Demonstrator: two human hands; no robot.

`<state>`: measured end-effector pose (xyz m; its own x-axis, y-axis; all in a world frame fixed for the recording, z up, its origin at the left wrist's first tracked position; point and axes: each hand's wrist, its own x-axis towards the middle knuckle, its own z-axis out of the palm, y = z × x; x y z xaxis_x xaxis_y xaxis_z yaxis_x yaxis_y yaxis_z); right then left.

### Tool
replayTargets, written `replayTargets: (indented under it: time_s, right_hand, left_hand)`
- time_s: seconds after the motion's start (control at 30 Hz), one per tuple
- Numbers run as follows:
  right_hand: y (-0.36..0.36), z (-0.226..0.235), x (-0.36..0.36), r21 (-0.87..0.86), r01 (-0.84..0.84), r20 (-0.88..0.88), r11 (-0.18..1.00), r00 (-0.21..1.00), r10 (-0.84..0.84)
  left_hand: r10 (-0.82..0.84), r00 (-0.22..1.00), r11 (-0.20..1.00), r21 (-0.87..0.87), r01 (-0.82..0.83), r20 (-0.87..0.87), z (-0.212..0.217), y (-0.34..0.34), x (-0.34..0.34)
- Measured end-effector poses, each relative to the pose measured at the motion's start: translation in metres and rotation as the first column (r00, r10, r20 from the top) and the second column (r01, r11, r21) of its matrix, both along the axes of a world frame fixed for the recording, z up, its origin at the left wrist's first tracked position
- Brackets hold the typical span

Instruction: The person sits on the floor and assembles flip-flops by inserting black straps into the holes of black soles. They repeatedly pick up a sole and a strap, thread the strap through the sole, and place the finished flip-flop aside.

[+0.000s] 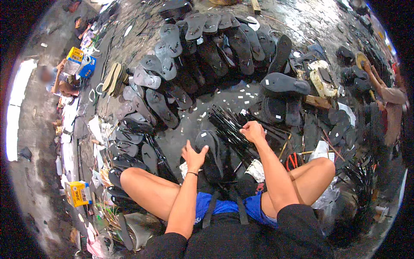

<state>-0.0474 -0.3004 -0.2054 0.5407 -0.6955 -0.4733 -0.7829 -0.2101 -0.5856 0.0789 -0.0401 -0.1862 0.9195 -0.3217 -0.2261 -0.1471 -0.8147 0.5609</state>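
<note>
One black sole (212, 157) immediately right of the left hand (194, 157), the nearer hand; long axis running near to far, left fingers spread and unclenched, thumb at the left edge. Slightly farther, to the right: right hand (253, 131), fingers curled over loose black straps (228, 128), grasp not discernible. Beyond: arc of dark sandals (243, 52).

I count dozens of black flip-flop soles (208, 149), one red-handled tool (296, 160) and at least three other people (393, 96).
</note>
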Motion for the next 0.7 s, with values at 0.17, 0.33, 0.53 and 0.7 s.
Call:
replayTargets:
  time_s: [0.17,0.33,0.53,0.7]
  right_hand:
    - [-0.008,0.034,-0.006,0.155,0.087,0.212,0.984,0.970,-0.119]
    - [0.041,0.092,-0.022,0.363,0.002,0.459,0.932,0.870,-0.181]
    - [0.094,0.166,-0.045,0.569,0.002,0.541,0.822,0.752,-0.377]
    - [0.105,0.195,-0.040,0.644,-0.057,0.587,0.763,0.676,-0.445]
  left_hand:
    - [-0.216,0.974,0.897,-0.409,0.169,-0.072,0.044,-0.043,0.009]
    - [-0.261,0.845,0.751,-0.648,-0.125,-0.467,0.094,-0.103,-0.004]
    - [-0.407,0.849,0.670,-0.742,0.026,-0.338,0.156,-0.087,0.005]
    - [-0.382,0.845,0.503,-0.851,-0.150,-0.374,0.172,-0.062,-0.019]
